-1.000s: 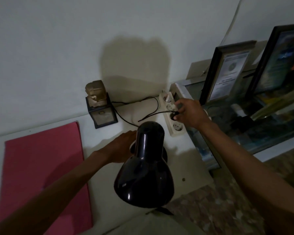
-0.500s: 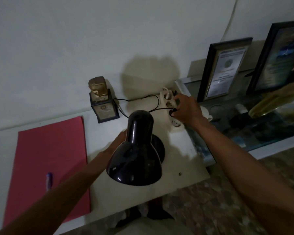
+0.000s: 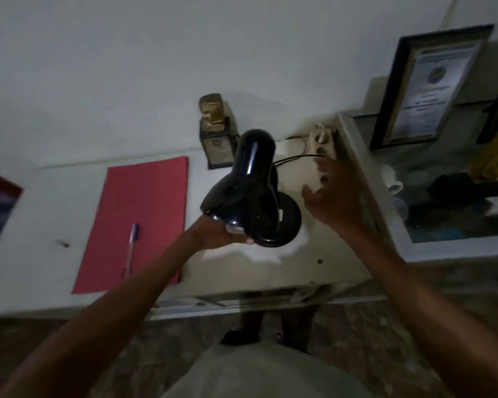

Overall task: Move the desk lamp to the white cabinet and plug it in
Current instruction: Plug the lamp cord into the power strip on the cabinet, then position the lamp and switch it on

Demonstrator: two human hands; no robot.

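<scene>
The black desk lamp stands on the white cabinet top, its round base behind the tilted shade. My left hand grips the shade's lower rim from beneath. A bright patch of light lies on the cabinet under the shade. The lamp's black cord runs to the white power strip by the wall. My right hand hovers just in front of the strip, fingers spread, holding nothing. My fingers hide the plug.
A red folder with a blue pen lies left of the lamp. A small gold trophy stands behind the lamp. To the right are a glass case, a framed certificate and a white mug.
My right hand has let go at the power strip and drawn back, open. My left hand has shifted from the base to the shade's rim. Light now falls under the shade.
</scene>
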